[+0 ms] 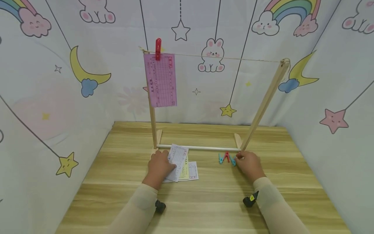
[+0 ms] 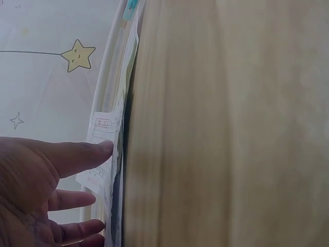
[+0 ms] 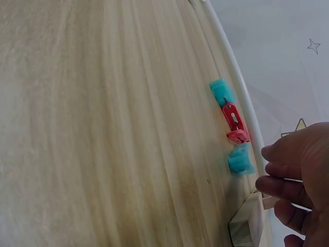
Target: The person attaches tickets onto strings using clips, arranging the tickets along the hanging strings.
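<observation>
My left hand (image 1: 159, 166) pinches a white printed slip (image 1: 179, 157), its thumb laid over the printed face. Beneath that slip lie a yellow slip (image 1: 184, 172) and another white slip (image 1: 193, 170). In the left wrist view the thumb of my left hand (image 2: 56, 180) overlaps the paper, the other fingers spread below it. My right hand (image 1: 250, 165) is beside a blue clothespin (image 1: 232, 160), its thumb and fingers apart and holding nothing in the right wrist view. A red clothespin (image 1: 226, 156) and a second blue clothespin (image 1: 220, 158) stand in line with it.
A wooden frame (image 1: 264, 104) with a white crossbar (image 1: 198, 148) stands toward the back. From its string (image 1: 248, 59) hangs a pink printed slip (image 1: 162, 84), clipped by a red clothespin (image 1: 158, 48). Patterned cloth walls (image 1: 122, 58) enclose the wooden table (image 1: 204, 204).
</observation>
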`<control>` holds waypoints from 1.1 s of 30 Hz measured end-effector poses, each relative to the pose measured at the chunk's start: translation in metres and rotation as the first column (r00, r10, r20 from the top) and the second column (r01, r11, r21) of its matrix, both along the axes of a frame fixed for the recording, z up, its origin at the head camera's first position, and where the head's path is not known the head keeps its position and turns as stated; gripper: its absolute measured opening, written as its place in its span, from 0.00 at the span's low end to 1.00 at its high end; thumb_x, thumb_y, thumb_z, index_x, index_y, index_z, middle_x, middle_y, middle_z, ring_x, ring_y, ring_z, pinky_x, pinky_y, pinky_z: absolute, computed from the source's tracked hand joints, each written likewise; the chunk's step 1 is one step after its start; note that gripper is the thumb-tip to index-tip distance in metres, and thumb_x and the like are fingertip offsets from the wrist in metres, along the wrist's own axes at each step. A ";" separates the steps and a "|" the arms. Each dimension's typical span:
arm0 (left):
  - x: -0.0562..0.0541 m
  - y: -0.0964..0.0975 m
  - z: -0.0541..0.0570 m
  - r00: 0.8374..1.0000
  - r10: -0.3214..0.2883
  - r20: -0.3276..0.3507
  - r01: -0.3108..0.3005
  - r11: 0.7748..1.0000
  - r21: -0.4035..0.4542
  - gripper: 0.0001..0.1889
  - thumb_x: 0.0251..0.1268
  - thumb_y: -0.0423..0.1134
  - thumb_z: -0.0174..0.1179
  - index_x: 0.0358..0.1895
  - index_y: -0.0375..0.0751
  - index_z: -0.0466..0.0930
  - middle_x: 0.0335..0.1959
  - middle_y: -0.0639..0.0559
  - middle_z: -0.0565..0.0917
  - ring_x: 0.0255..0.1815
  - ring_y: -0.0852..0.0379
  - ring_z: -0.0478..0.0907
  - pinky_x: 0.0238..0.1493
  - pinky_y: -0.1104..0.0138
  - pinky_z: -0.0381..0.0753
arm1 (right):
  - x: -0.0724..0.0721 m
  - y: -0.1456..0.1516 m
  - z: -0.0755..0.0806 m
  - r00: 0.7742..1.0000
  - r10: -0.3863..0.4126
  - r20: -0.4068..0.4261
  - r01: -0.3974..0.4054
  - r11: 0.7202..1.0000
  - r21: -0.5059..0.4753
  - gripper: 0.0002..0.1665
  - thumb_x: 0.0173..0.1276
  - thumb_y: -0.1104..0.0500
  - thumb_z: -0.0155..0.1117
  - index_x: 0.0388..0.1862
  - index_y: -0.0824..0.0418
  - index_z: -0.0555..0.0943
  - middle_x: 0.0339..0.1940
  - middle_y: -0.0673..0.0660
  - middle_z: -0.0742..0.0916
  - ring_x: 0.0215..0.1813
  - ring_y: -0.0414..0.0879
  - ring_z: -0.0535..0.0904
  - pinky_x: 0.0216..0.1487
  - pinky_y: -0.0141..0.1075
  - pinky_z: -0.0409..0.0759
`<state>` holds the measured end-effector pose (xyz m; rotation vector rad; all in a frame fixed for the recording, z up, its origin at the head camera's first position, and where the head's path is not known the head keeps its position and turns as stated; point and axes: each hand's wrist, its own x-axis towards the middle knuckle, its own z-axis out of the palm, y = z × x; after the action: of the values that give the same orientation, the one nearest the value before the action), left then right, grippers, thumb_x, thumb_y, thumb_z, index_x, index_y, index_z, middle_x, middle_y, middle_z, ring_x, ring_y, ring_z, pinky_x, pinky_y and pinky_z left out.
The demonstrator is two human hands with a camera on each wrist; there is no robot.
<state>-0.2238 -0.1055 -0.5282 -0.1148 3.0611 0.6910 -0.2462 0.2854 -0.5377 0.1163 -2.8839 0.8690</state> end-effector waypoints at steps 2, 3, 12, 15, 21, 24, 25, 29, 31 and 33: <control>0.000 0.000 0.001 1.000 0.003 0.004 -0.003 1.000 -0.002 0.34 0.51 0.49 0.81 0.59 0.36 0.81 0.48 0.37 0.78 0.50 0.38 0.75 0.48 0.44 0.79 | -0.001 -0.001 -0.002 1.000 -0.005 -0.005 0.005 1.000 0.015 0.12 0.70 0.56 0.70 0.45 0.63 0.89 0.45 0.61 0.91 0.50 0.61 0.86 0.53 0.58 0.81; 0.001 0.000 0.002 1.000 0.003 0.007 -0.003 1.000 0.000 0.34 0.51 0.49 0.81 0.60 0.35 0.81 0.48 0.37 0.78 0.50 0.38 0.75 0.48 0.44 0.79 | -0.001 -0.001 -0.004 1.000 -0.010 -0.004 0.010 1.000 0.027 0.13 0.69 0.55 0.70 0.45 0.63 0.89 0.45 0.61 0.91 0.50 0.61 0.86 0.53 0.58 0.81; -0.001 0.000 -0.003 1.000 0.008 0.028 -0.009 0.999 0.046 0.35 0.51 0.45 0.79 0.63 0.37 0.80 0.50 0.36 0.82 0.51 0.37 0.77 0.50 0.43 0.77 | -0.009 -0.011 -0.011 1.000 -0.027 -0.009 0.029 0.982 0.185 0.15 0.66 0.49 0.71 0.27 0.57 0.83 0.24 0.52 0.84 0.28 0.50 0.77 0.38 0.50 0.68; -0.004 -0.001 -0.007 1.000 0.012 0.022 -0.013 0.999 0.050 0.34 0.51 0.44 0.79 0.63 0.38 0.80 0.51 0.36 0.84 0.50 0.36 0.78 0.51 0.42 0.77 | -0.012 -0.017 -0.008 0.999 -0.043 0.002 0.041 0.974 0.224 0.18 0.66 0.47 0.72 0.24 0.57 0.82 0.23 0.54 0.85 0.28 0.51 0.77 0.36 0.49 0.64; -0.007 -0.001 -0.010 0.999 0.024 0.035 -0.026 0.997 0.068 0.32 0.53 0.42 0.77 0.63 0.40 0.80 0.53 0.37 0.85 0.51 0.36 0.79 0.53 0.41 0.74 | -0.015 -0.028 0.000 0.996 -0.082 0.042 0.070 0.968 0.241 0.20 0.66 0.48 0.72 0.40 0.65 0.89 0.40 0.66 0.91 0.40 0.60 0.86 0.40 0.54 0.69; -0.007 0.001 -0.010 0.999 0.030 0.040 -0.033 0.997 0.070 0.31 0.53 0.41 0.77 0.63 0.41 0.80 0.54 0.38 0.85 0.52 0.35 0.80 0.53 0.41 0.73 | -0.017 -0.032 0.003 0.994 -0.093 0.064 0.075 0.966 0.246 0.18 0.66 0.50 0.71 0.41 0.66 0.89 0.42 0.67 0.91 0.41 0.60 0.86 0.40 0.54 0.69; -0.007 0.001 -0.010 0.999 0.032 0.039 -0.034 0.997 0.068 0.31 0.53 0.41 0.77 0.63 0.41 0.80 0.55 0.38 0.85 0.52 0.35 0.81 0.53 0.41 0.73 | -0.018 -0.032 0.003 0.993 -0.096 0.070 0.075 0.965 0.250 0.17 0.66 0.50 0.71 0.39 0.65 0.89 0.41 0.66 0.91 0.39 0.60 0.86 0.40 0.54 0.69; -0.007 0.002 -0.007 0.998 0.041 0.040 -0.045 0.995 0.089 0.35 0.53 0.40 0.77 0.67 0.42 0.77 0.59 0.37 0.85 0.55 0.34 0.81 0.55 0.40 0.71 | -0.020 -0.033 0.003 0.991 -0.106 0.081 0.082 0.964 0.255 0.14 0.67 0.51 0.71 0.31 0.62 0.88 0.37 0.64 0.91 0.36 0.57 0.84 0.39 0.52 0.68; -0.006 0.003 -0.007 0.998 0.041 0.042 -0.046 0.993 0.107 0.38 0.54 0.39 0.77 0.71 0.42 0.73 0.60 0.38 0.84 0.56 0.34 0.81 0.57 0.40 0.70 | -0.022 -0.033 0.003 0.990 -0.108 0.086 0.083 0.964 0.251 0.13 0.67 0.52 0.70 0.30 0.62 0.87 0.36 0.63 0.91 0.35 0.56 0.84 0.39 0.52 0.67; -0.006 0.003 -0.007 0.998 0.041 0.042 -0.046 0.991 0.125 0.42 0.55 0.38 0.77 0.75 0.42 0.69 0.60 0.37 0.84 0.56 0.34 0.82 0.57 0.40 0.68 | -0.023 -0.033 0.003 0.989 -0.109 0.095 0.084 0.967 0.240 0.13 0.66 0.53 0.70 0.28 0.61 0.86 0.35 0.62 0.91 0.34 0.55 0.83 0.39 0.52 0.67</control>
<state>-0.2300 -0.1027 -0.5351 -0.1933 2.9760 0.8713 -0.2691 0.2520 -0.5348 -0.0505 -3.0532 0.5292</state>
